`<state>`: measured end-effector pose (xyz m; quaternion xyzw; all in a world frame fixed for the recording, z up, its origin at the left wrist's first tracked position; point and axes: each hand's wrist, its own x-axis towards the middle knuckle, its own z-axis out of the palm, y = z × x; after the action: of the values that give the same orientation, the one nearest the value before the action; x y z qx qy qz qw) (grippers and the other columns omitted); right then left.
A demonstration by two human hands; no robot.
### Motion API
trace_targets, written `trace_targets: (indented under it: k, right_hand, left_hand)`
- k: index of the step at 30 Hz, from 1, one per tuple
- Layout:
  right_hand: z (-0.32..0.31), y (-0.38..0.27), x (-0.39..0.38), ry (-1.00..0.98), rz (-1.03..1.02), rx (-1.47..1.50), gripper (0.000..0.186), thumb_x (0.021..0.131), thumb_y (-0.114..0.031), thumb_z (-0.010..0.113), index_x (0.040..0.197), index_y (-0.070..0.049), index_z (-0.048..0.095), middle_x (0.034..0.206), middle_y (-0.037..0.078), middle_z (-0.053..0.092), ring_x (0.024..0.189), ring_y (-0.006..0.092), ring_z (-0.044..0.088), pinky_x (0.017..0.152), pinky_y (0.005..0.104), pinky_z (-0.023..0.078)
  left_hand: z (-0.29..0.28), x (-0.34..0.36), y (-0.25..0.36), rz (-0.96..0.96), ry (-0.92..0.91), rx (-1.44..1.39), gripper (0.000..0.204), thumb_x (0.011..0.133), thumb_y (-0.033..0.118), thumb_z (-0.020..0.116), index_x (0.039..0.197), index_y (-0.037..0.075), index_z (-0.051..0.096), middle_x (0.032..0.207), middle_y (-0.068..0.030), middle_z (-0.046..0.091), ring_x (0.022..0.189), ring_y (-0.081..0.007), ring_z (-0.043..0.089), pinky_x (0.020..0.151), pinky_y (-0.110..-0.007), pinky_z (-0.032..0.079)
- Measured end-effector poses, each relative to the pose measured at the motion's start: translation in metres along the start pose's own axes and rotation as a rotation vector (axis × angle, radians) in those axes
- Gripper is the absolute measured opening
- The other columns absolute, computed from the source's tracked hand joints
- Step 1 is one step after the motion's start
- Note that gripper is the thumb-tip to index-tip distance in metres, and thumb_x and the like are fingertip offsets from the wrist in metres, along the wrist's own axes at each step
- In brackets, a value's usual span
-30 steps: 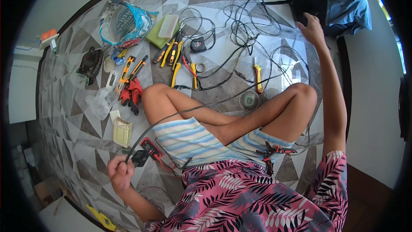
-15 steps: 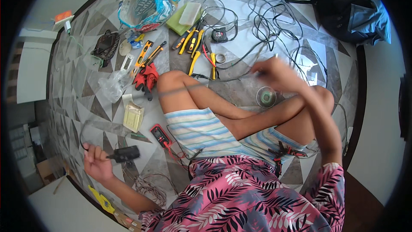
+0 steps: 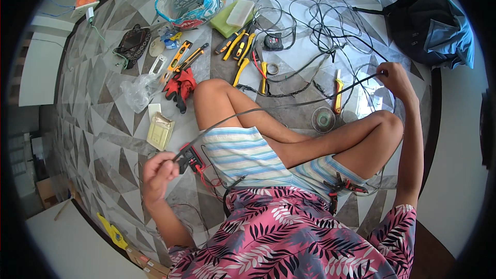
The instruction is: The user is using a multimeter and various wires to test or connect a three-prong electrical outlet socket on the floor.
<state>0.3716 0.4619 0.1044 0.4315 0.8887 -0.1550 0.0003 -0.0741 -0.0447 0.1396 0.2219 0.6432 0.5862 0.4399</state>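
**Holding black cable (image 3: pixel 279 107) in left hand (image 3: pixel 159 174) and right hand (image 3: pixel 396 80), over floor (image 3: pixel 116 147)**

Grasping one stretch of cable at both ends, thumb and fingers closed at left, fingers curled at right. Running in a shallow curve between the hands, in front of left thigh and over both legs; cannot tell whether touching skin. Unable to see cable inside either fist, or to trace it with certainty beyond right hand, toward tangled loops (image 3: pixel 332 51) on floor.

Just beside left fingers: dark blocky shape (image 3: pixel 183 164), outline hard to separate from red-edged meter (image 3: pixel 199 152) behind. Partly covered, so unable to make out meter's full face. Blurred slightly at left fingertips.

Farther out, near left knee: red gloves (image 3: pixel 180 88), crumpled clear bag (image 3: pixel 137 94) with contents unclear, cream box (image 3: pixel 160 132). Beyond knees: yellow-and-black pliers (image 3: pixel 245 54) overlapping one another, hard to count; tape measure (image 3: pixel 273 42). Near right knee: yellow-handled knife (image 3: pixel 338 97), round green-centred disc (image 3: pixel 324 119), kind uncertain. On shorts: red-and-black tool (image 3: pixel 349 185), partly lost against patterned shirt (image 3: pixel 289 227).

Cut off at dark rim: cardboard (image 3: pixel 147 263) at lower left, dark object (image 3: pixel 484 129) at far right, unidentifiable. Seen whole at upper right: dark backpack (image 3: pixel 429 31), inside hidden.
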Motion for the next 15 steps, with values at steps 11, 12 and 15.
trace_targets:
  k: [11, 12, 15]
  right_hand:
    - [0.009, -0.212, -0.056, 0.103, -0.545, 0.732, 0.059, 0.083, -0.023, 0.083, 0.133, 0.000, 0.060, 0.126, 0.018, 0.067, 0.114, 0.0346, 0.065, 0.098, 0.0399, 0.051]
    - [0.012, -0.240, -0.062, 0.120, -0.732, 0.790, 0.056, 0.084, -0.022, 0.082, 0.132, 0.000, 0.061, 0.123, 0.018, 0.069, 0.109, 0.0348, 0.067, 0.094, 0.0401, 0.052]
    - [0.036, -0.264, -0.057, -0.513, -0.800, 0.872, 0.061, 0.086, -0.020, 0.081, 0.137, 0.003, 0.057, 0.120, 0.023, 0.069, 0.108, 0.0275, 0.071, 0.089, 0.0391, 0.054]
  left_hand:
    - [0.096, 0.031, 0.018, -0.108, -0.376, 0.077, 0.030, 0.100, 0.017, 0.064, 0.121, -0.004, 0.066, 0.083, -0.0088, 0.070, 0.067, -0.0069, 0.053, 0.061, -0.021, 0.042]
    - [0.105, 0.033, 0.022, -0.121, -0.436, 0.097, 0.031, 0.100, 0.017, 0.063, 0.122, -0.004, 0.066, 0.084, -0.0093, 0.070, 0.068, -0.0066, 0.053, 0.061, -0.020, 0.042]
    - [0.093, 0.029, 0.022, -0.062, -0.331, -0.071, 0.032, 0.100, 0.017, 0.063, 0.122, -0.006, 0.065, 0.083, -0.0066, 0.067, 0.070, -0.0086, 0.053, 0.065, -0.023, 0.043]
